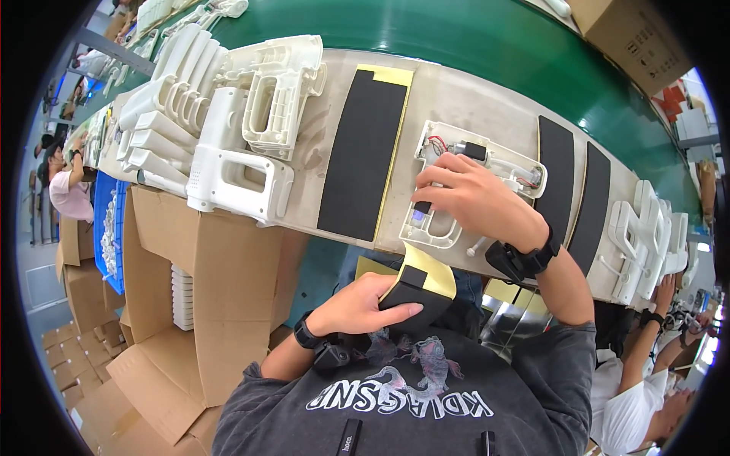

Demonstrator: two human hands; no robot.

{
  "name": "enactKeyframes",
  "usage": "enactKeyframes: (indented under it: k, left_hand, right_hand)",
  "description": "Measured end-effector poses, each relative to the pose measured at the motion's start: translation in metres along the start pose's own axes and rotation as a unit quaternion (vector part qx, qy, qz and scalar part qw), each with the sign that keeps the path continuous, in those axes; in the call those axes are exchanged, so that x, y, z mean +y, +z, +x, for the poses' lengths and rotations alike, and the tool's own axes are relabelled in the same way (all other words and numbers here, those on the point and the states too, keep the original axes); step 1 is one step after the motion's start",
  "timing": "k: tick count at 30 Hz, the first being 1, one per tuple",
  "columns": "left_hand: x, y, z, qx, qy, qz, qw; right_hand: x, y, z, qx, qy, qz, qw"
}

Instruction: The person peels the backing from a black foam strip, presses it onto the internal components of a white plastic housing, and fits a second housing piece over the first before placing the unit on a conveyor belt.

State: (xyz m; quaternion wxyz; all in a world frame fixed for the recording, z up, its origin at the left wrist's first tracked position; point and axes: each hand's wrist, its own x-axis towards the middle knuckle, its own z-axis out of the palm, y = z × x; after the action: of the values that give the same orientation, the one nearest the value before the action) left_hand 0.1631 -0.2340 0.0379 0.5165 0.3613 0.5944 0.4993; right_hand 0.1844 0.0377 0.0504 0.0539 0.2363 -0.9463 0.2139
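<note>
My left hand (356, 304) grips a bent stack of black foam strips (417, 299) with yellow backing paper, near my chest. A small black tab stands at the strip's upper edge. Over the bench, my right hand (480, 199) reaches into an open white plastic housing half (528, 162). Its bent fingertips are on a small black foam piece (422, 206) by the housing's handle end. Inside the housing are a black cylindrical motor (475, 151) and red wires (436, 144). The palm hides part of the housing's middle.
A large black foam sheet (363, 152) on yellow backing lies left of the housing; more black strips (588, 205) lie right. White housings (242, 178) are stacked at left, others (642, 243) at right. Cardboard boxes (236, 304) stand lower left. A green belt (426, 34) runs behind. A co-worker (646, 387) sits right.
</note>
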Motion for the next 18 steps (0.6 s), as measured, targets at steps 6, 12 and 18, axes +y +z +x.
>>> enactKeyframes:
  k: [6,12,18]
  left_hand:
    - [0.001,-0.002,0.004,-0.021,-0.017,0.004,1.000]
    - [0.001,-0.001,0.005,0.002,-0.004,-0.001,1.000]
    - [0.024,0.010,0.028,-0.019,0.110,-0.014,0.994]
  right_hand:
    - [0.001,0.000,0.000,-0.014,0.006,0.012,1.000]
    - [-0.003,-0.031,-0.020,0.012,0.080,0.050,0.995]
    - [-0.061,-0.041,-0.066,-0.116,0.206,0.362,0.901]
